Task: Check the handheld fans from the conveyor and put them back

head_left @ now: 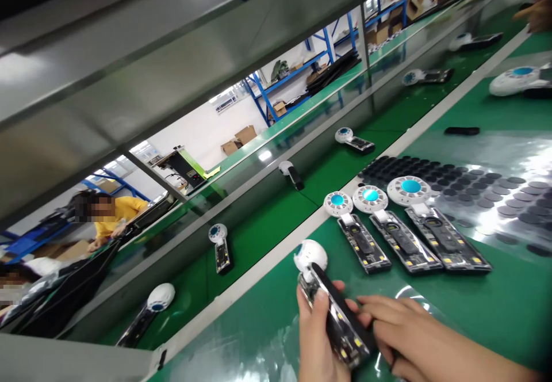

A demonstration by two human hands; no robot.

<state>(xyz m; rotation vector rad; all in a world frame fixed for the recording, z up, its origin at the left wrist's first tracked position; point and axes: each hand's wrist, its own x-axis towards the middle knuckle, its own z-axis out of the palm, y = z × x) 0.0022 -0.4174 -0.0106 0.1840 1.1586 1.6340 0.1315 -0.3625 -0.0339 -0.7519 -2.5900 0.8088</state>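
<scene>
My left hand [317,336] is wrapped around a handheld device [340,319] with a round white head and a clear body showing a circuit board and yellow-white lights. A black strip [330,287] runs along one side of its body. My right hand [405,330] has its fingers bent against the right side of the same device, near its lower end; its fingertips are partly hidden. Beyond my hands, three similar devices lie side by side on the green bench, among them a left one [364,244] and a right one [448,238], each with a blue disc on its head.
A clear sheet of black round pads [470,189] and a loose black strip [462,131] lie at the right. Several devices rest on the green conveyor [254,238] beyond a pale rail. A metal shelf [172,54] hangs overhead. Other people sit across; a co-worker's hand [539,14] shows top right.
</scene>
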